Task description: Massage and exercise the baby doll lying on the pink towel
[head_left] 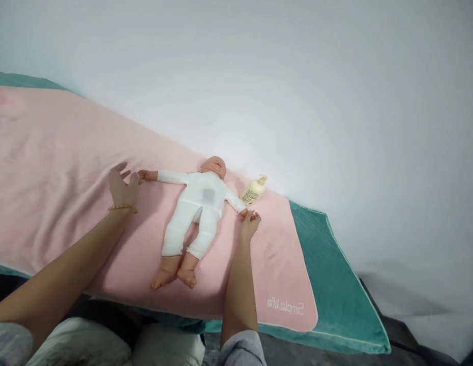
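Note:
A baby doll with a white cloth body lies on its back on a pink towel. Its head points to the wall and its bare feet face me. Both of its arms are stretched out to the sides. My left hand, with a bracelet at the wrist, has its fingers apart just beside the doll's hand on the left; whether they touch, I cannot tell. The fingers of my right hand are closed on the doll's other hand. Right behind that hand stands a pale yellow pump bottle, slightly tilted in view.
Under the towel is a green cover, showing at the right end and along the front edge. A white wall rises directly behind. Printed letters mark the towel's near right corner. My legs are at the front edge.

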The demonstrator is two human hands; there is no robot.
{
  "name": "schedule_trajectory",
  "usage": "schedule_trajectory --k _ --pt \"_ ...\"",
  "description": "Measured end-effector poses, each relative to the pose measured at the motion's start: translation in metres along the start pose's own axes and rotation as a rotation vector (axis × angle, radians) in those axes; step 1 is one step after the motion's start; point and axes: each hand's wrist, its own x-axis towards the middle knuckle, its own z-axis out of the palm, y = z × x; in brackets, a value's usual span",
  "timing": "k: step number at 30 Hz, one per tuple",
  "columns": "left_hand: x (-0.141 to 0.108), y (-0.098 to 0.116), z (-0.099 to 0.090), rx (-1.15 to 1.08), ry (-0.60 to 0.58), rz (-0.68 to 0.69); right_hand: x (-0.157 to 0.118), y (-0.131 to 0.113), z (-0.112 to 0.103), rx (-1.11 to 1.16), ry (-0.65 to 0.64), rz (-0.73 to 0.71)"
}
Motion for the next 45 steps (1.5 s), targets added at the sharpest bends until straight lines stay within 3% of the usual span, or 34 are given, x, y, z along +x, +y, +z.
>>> schedule_trajectory --k 2,6,10,12,14,17,22,29,33,37,40,45 --pt "-0.02 0.012 -0.012 0.06 0.018 0.032 0.0 -0.001 0.001 -0.001 0.002 0.01" --pt "-0.08 0.019 -0.043 0.115 -0.194 0.185 0.001 0.0 0.002 0.025 -0.005 0.023" --pt "-0.149 -0.004 -0.072 0.115 -0.472 0.31 -0.001 -0.001 0.003 0.058 -0.01 0.014" --pt "-0.177 -0.02 -0.08 0.145 -0.547 0.357 -0.002 -0.002 0.003 0.071 -0.01 0.009" --pt "-0.198 -0.034 -0.081 0.167 -0.569 0.452 -0.003 -0.004 0.003 0.087 -0.016 0.003" --pt "-0.215 -0.046 -0.074 0.264 -0.56 0.462 -0.006 -0.008 0.002 0.112 -0.02 -0.015" --pt "-0.219 -0.046 -0.063 0.243 -0.482 0.359 -0.009 -0.012 -0.001 0.163 -0.049 -0.042" --pt "-0.214 -0.025 -0.069 0.075 -0.313 0.161 -0.005 -0.007 0.0 0.209 -0.06 -0.044" --pt "-0.212 -0.011 -0.063 -0.101 -0.327 0.106 -0.003 -0.003 -0.001 0.226 -0.094 -0.047" --pt "-0.202 -0.007 -0.052 -0.148 -0.36 0.114 -0.008 -0.009 0.004 0.243 -0.119 -0.095" --pt "-0.187 -0.003 -0.045 -0.14 -0.428 0.195 -0.019 -0.019 0.012 0.25 -0.146 -0.167" --pt "-0.153 0.022 -0.028 -0.153 -0.443 0.268 -0.043 -0.035 0.029 0.184 -0.213 -0.358"
